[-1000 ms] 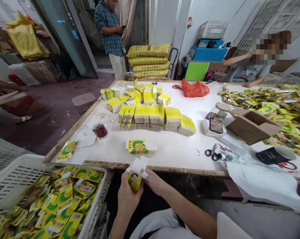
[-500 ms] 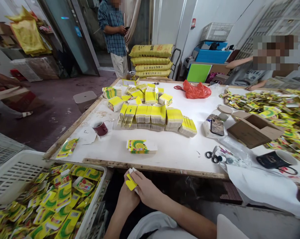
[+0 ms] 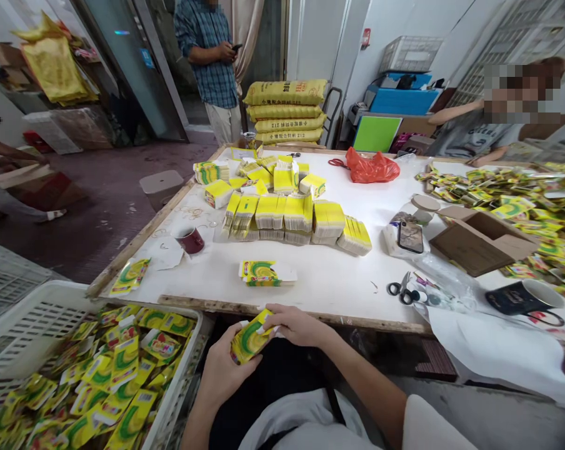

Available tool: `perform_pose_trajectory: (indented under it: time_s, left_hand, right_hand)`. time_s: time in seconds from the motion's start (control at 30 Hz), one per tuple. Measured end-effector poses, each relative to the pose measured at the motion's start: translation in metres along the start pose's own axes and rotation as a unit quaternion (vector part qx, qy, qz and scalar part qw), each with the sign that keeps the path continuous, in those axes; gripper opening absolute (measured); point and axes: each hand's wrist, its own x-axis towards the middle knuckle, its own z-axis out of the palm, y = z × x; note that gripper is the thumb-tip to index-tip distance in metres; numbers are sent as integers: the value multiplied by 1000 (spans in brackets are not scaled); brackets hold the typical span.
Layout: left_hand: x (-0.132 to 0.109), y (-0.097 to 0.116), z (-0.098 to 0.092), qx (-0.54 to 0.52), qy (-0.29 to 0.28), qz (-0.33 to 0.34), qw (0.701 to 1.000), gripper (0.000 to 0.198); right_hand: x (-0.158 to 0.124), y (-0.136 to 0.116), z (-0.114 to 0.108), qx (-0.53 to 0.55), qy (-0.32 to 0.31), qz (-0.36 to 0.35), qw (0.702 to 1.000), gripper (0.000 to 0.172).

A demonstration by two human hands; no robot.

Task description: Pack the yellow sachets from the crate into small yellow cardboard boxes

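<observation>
A small yellow and green printed carton [image 3: 250, 338] is held above my lap, just short of the table's near edge. My left hand [image 3: 230, 362] wraps around its left side and underside. The fingers of my right hand [image 3: 292, 325] pinch its upper right end, where a white flap shows. Beyond my hands, a short stack of matching flat cartons [image 3: 261, 274] lies on the white table [image 3: 329, 281]. To my left stands a white plastic basket [image 3: 43, 300] with many loose cartons [image 3: 123, 375] in it.
Bundled yellow cartons [image 3: 282, 215] fill the table's middle. A maroon mug [image 3: 190, 240] stands left of them. Scissors [image 3: 407, 292], a phone [image 3: 410, 237], an open cardboard box [image 3: 482, 240] and a dark mug [image 3: 521, 300] lie to the right. People [image 3: 212, 69] are across the room.
Both hands have turned and moved slightly apart, so the carton's printed face now shows between them. My right hand has shifted to its upper right end. The table stack has stayed put.
</observation>
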Motion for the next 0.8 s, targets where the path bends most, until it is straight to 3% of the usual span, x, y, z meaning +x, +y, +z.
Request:
perform_pose_trajectory:
  time_s: [0.1,0.23,0.43,0.63,0.73,0.8]
  left_hand:
    - [5,2,-5,17,9,16,1000,52]
    - [9,4,-6,65,66,47,995,49]
    - [2,10,1,30,26,38,999,53]
    - [0,15,18,58,52,20,997,55]
    - [-4,7,15,32,57,8,998,53]
    - [-10,-4,0,27,98,-17,995,54]
  right_hand:
    - [3,-1,-7,22,-10,-7,1000,27]
    - [3,2,12,47,90,39,994,28]
    - [-1,11,24,161,122,-7,979,40]
    - [11,8,51,86,250,47,963,32]
    - [21,13,52,90,246,62,963,40]
    - [33,22,37,70,233,96,965,45]
